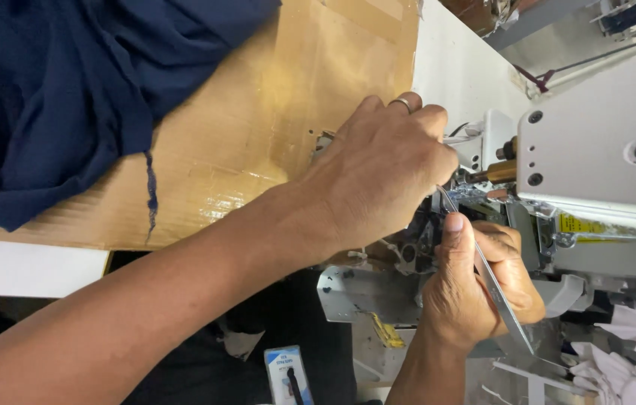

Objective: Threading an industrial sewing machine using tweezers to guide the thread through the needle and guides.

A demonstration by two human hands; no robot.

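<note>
Tweezers [487, 277], long and metal, are pinched in the right hand [475, 289], thumb pressed along the upper blade, fingers curled shut around the shaft; the tips point up into the needle area of a white sewing machine [603, 142]. Left hand [378, 176], ring on one finger, reaches across from the left with its fingers bent down at the same mechanism; whether they grip anything cannot be told. Behind the left forearm lies a flattened sheet of brown cardboard [258, 112] with dark navy fabric [55, 97] heaped over its left part. A small blue-and-white packet [288, 375] lies near the bottom edge.
</note>
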